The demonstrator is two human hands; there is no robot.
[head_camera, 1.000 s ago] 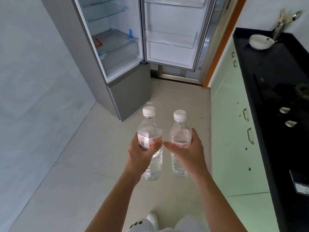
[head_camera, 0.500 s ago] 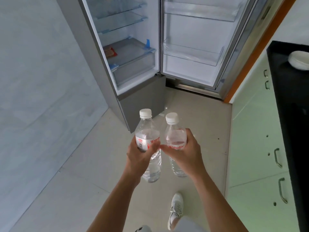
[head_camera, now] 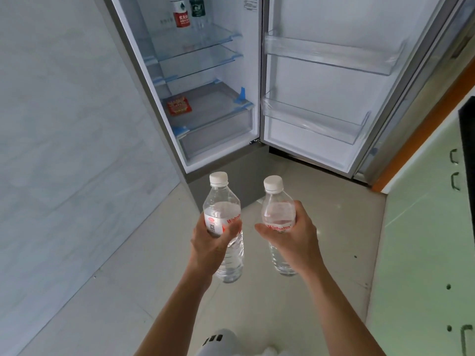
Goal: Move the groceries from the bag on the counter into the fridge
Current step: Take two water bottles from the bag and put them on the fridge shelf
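My left hand (head_camera: 209, 240) grips a clear water bottle (head_camera: 221, 204) with a white cap and a red-and-white label. In my right hand (head_camera: 293, 236) is a second water bottle (head_camera: 277, 209) of the same kind, held upright. Both bottles hang in front of the open fridge (head_camera: 213, 140), a short way before its lower edge. Inside, on an upper glass shelf, stand a red-labelled bottle (head_camera: 182, 18) and a dark green-labelled bottle (head_camera: 197, 10). A red packet (head_camera: 179, 107) lies on the cover above the bottom drawer. The bag and most of the counter are out of view.
The fridge door (head_camera: 334, 104) stands wide open to the right, with two clear door racks (head_camera: 313, 119). Pale green cabinets (head_camera: 424, 227) line the right side, with a black counter edge (head_camera: 466, 129) above. A grey tiled wall (head_camera: 64, 124) runs along the left.
I have come closer to the fridge and the view has tilted up, showing its upper shelves and two bottles there. The bottles in my hands have moved slightly apart.
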